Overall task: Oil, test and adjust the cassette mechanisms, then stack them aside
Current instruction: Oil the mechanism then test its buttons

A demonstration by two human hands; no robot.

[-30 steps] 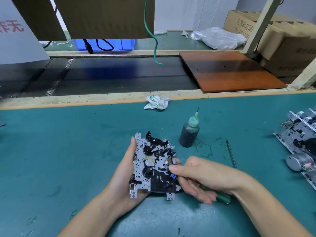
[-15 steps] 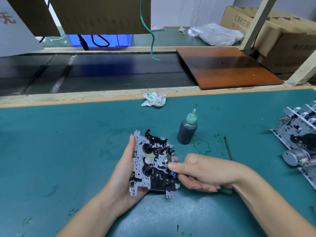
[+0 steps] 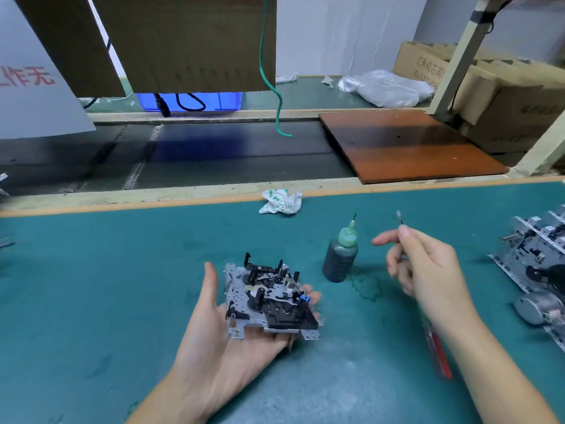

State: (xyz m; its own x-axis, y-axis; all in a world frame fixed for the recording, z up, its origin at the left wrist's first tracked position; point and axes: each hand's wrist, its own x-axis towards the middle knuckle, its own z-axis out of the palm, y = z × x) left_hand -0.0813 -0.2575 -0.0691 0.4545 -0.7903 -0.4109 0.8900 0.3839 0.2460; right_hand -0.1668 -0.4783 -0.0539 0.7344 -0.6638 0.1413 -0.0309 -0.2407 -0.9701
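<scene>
1. Two hands up over the green bench mat point(image 3: 122, 286). The left hand point(image 3: 232, 341) lies palm-up, fingers straight, carrying one cassette mechanism point(image 3: 269, 301) flat on the palm — thumb up along its left edge, fingertips showing past its right edge. It's carried, not clamped.
2. The right hand point(image 3: 428, 270) is raised right of the mechanism and apart from it, thumb and forefinger pinching a screwdriver point(image 3: 437, 353). Its thin tip pokes out above the fingers; the red handle runs down past the wrist.
3. An oil bottle point(image 3: 341, 255) — dark body, green nozzle — stands upright on the mat between the two hands, just beside the mechanism's upper right corner. A green oil smear point(image 3: 367, 284) sits at its base on the right.
4. More cassette mechanisms point(image 3: 538, 264) sit at the right edge of the mat, partly cut off by the frame, well apart from the one held.
5. A crumpled wrapper point(image 3: 281, 201) lies at the far edge of the mat, against the wooden strip point(image 3: 153, 197).
6. Beyond the strip is a dark conveyor belt point(image 3: 214, 157), with a brown board point(image 3: 406, 145) lying on its right part.
7. Open mat lies left of the left hand, out to the frame's left edge.
8. A green wire point(image 3: 276, 111) hangs over the belt, well behind the hands.
</scene>
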